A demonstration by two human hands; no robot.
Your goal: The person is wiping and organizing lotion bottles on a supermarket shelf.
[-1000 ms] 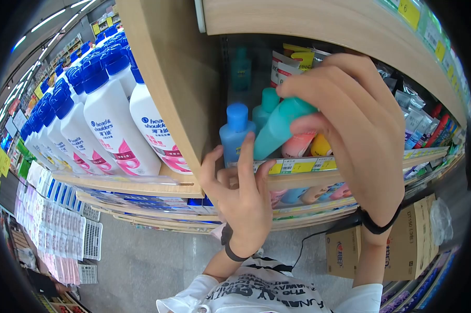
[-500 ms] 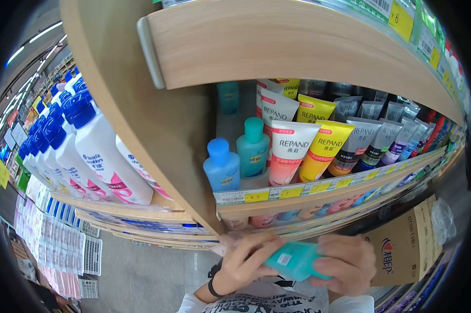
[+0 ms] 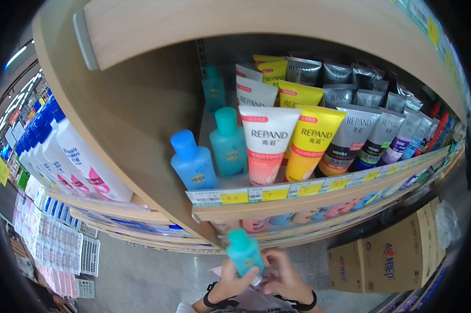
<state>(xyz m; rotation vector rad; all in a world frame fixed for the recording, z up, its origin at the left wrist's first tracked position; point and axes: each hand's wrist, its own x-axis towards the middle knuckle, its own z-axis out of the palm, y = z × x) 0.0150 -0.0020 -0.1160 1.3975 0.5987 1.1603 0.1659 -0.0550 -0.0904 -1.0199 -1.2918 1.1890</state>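
Observation:
Low in the head view, both my hands hold one small teal bottle point(image 3: 244, 254) upright below the shelf. My left hand point(image 3: 229, 281) grips its lower body. My right hand point(image 3: 283, 276) touches it from the right side, fingers curled. On the wooden shelf point(image 3: 277, 201) above stand a blue bottle point(image 3: 192, 161) and a second teal bottle point(image 3: 228, 143), with a third teal bottle point(image 3: 213, 88) further back. Both wrists wear dark bands.
Rows of REPAND tubes point(image 3: 269, 143) in pink, yellow and grey fill the shelf to the right. White shampoo bottles point(image 3: 84, 164) with blue caps line the left bay. Cardboard boxes point(image 3: 397, 255) stand on the floor at right. Yellow price tags run along the shelf edge.
The teal bottle has turned from lying across both hands to standing upright in them. The view has shifted closer to the shelf and slightly left.

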